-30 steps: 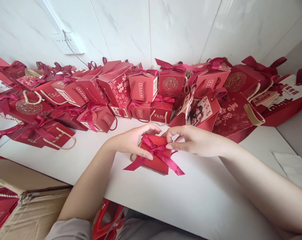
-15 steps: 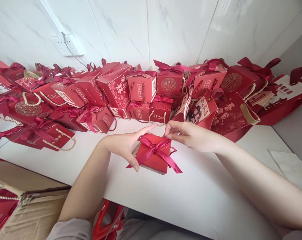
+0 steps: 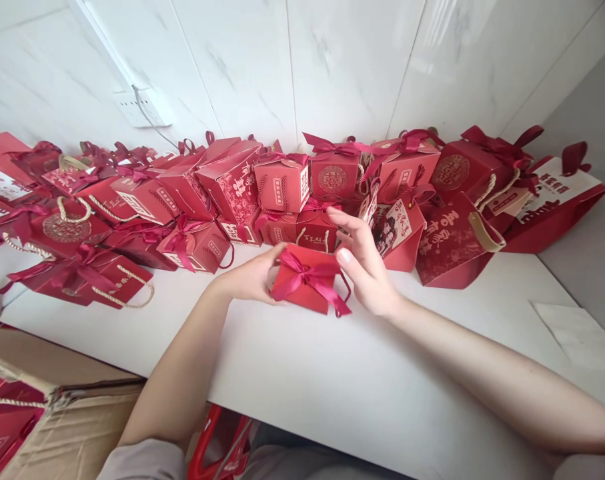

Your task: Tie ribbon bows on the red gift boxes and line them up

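Note:
A small red gift box [image 3: 309, 300] with a crimson ribbon bow [image 3: 306, 275] on top is in front of me, over the white table. My left hand [image 3: 256, 275] grips its left side, with the fingers partly hidden behind the box. At the box's right side is my right hand [image 3: 365, 270], its fingers apart and the thumb close to the upper right corner. A dark red cord handle [image 3: 345, 287] shows on that side. Just behind stands another red box [image 3: 302, 230] with a pale rope handle.
Several red gift boxes [image 3: 229, 177] are stacked along the marbled wall. Red bags [image 3: 557, 193] stand at the right, near a white paper [image 3: 582, 333]. An open cardboard carton [image 3: 97, 413] with red boxes inside is at lower left. A socket [image 3: 142, 108] is on the wall.
The box has shifted slightly away from me and its front has tipped. My right hand has gone from pinched fingers at the far corner to spread fingers by the right side.

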A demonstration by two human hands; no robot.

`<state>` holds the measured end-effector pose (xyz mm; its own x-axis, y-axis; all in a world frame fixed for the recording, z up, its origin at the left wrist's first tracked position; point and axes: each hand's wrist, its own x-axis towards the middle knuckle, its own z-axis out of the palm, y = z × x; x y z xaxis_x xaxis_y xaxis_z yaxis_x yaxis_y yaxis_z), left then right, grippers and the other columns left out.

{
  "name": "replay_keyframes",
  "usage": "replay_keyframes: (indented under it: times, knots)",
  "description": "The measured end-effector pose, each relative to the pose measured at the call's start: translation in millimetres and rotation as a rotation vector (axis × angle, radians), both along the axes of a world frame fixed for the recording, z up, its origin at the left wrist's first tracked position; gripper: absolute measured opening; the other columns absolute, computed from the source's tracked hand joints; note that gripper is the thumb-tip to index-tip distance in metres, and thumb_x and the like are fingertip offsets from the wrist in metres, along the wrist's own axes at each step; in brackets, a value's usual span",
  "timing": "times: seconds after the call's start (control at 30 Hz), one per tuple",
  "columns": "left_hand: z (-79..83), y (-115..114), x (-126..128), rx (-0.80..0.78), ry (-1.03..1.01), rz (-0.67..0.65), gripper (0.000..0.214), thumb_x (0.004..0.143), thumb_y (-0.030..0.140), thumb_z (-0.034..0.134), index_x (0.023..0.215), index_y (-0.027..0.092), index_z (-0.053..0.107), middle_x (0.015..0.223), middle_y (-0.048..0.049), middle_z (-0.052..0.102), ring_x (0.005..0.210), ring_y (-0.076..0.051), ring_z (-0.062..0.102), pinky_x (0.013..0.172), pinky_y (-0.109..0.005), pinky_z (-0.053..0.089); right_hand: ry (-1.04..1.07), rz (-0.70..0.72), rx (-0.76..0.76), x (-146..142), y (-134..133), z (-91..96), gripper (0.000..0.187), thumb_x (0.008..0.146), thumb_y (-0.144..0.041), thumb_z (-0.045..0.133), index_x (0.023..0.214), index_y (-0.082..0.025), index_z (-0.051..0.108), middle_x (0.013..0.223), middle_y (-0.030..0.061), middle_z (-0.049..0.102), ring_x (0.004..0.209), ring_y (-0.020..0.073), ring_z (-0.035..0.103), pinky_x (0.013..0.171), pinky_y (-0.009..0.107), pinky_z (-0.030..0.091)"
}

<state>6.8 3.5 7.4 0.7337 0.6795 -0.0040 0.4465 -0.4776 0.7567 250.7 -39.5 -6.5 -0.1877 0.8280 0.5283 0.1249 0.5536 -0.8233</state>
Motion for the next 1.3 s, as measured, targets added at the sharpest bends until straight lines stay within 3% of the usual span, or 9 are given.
replay_keyframes:
  times: [0.07, 0.13, 0.2, 0.3, 0.53, 0.83, 1.03, 1.3]
  knots:
    - [5.3, 0, -6, 0.134, 0.008, 0.174, 0.098, 0.059, 0.035, 0.085, 0.143, 0.021, 0.037, 0.147, -0.0154, 0.047, 0.134, -0.031, 0.050, 0.112, -0.042, 0.042, 0.007, -0.095, 0.089, -8, -2, -19.9, 0.064, 0.097, -0.061, 0.041, 0.149, -0.028, 0.025, 0.164, 0.0077, 0.019, 0.153, 0.0273, 0.016, 0.123, 0.048, 0.023]
    - [10.5, -2, -8, 0.213, 0.035, 0.312, 0.102, 0.058, 0.035, 0.085, 0.146, 0.024, 0.033, 0.148, -0.0131, 0.046, 0.130, -0.032, 0.053, 0.109, -0.040, 0.045, -0.039, -0.096, 0.074, -15, 0, -40.1, 0.080, 0.092, -0.060, 0.052, 0.156, -0.029, 0.013, 0.167, 0.0065, 0.007, 0.154, 0.0282, 0.009, 0.124, 0.049, 0.021]
    - [13.6, -5, -8, 0.250, 0.070, 0.372, 0.103, 0.058, 0.037, 0.085, 0.146, 0.028, 0.032, 0.148, -0.0112, 0.046, 0.126, -0.031, 0.057, 0.105, -0.038, 0.048, -0.050, -0.033, -0.018, -21, 3, -56.5, 0.094, 0.088, -0.056, 0.062, 0.158, -0.029, 0.006, 0.168, 0.0066, 0.006, 0.154, 0.0284, 0.011, 0.124, 0.050, 0.022]
    - [12.5, -7, -5, 0.292, 0.083, 0.365, 0.103, 0.057, 0.038, 0.084, 0.146, 0.026, 0.032, 0.149, -0.0117, 0.044, 0.129, -0.032, 0.054, 0.107, -0.039, 0.046, -0.012, 0.076, -0.142, -26, 9, -68.3, 0.103, 0.084, -0.054, 0.071, 0.159, -0.027, 0.005, 0.166, 0.0096, 0.015, 0.151, 0.0285, 0.022, 0.123, 0.048, 0.026]
    - [3.7, 3, -11, 0.354, 0.065, 0.321, 0.105, 0.061, 0.038, 0.082, 0.147, 0.024, 0.024, 0.147, -0.0119, 0.047, 0.133, -0.030, 0.051, 0.112, -0.042, 0.042, 0.117, 0.147, -0.159, -19, 12, -61.9, 0.089, 0.084, -0.048, 0.074, 0.153, -0.029, 0.021, 0.161, 0.0111, 0.027, 0.149, 0.0262, 0.027, 0.120, 0.046, 0.032]
    - [6.8, 3, -13, 0.083, -0.014, 0.143, 0.098, 0.068, 0.030, 0.079, 0.150, 0.019, 0.028, 0.152, -0.0168, 0.043, 0.138, -0.030, 0.047, 0.114, -0.043, 0.042, -0.066, 0.042, -0.130, -22, 16, -77.5, 0.113, 0.075, -0.047, 0.082, 0.158, -0.024, 0.010, 0.157, 0.0166, 0.035, 0.137, 0.0305, 0.046, 0.118, 0.047, 0.035]
    - [5.7, 2, -13, 0.083, -0.040, 0.134, 0.102, 0.068, 0.028, 0.080, 0.153, 0.023, 0.024, 0.155, -0.0147, 0.040, 0.136, -0.031, 0.049, 0.110, -0.043, 0.046, -0.086, -0.030, -0.049, -19, 21, -81.9, 0.115, 0.069, -0.044, 0.087, 0.157, -0.026, 0.017, 0.159, 0.0129, 0.033, 0.145, 0.0332, 0.035, 0.119, 0.052, 0.032]
    - [6.1, 2, -15, 0.088, -0.126, 0.125, 0.108, 0.066, 0.032, 0.084, 0.154, 0.025, 0.023, 0.161, -0.0156, 0.028, 0.139, -0.034, 0.046, 0.113, -0.043, 0.045, -0.112, -0.005, 0.060, -16, 18, -76.2, 0.108, 0.074, -0.033, 0.082, 0.158, -0.032, 0.014, 0.162, 0.0086, 0.026, 0.148, 0.0319, 0.029, 0.121, 0.053, 0.028]
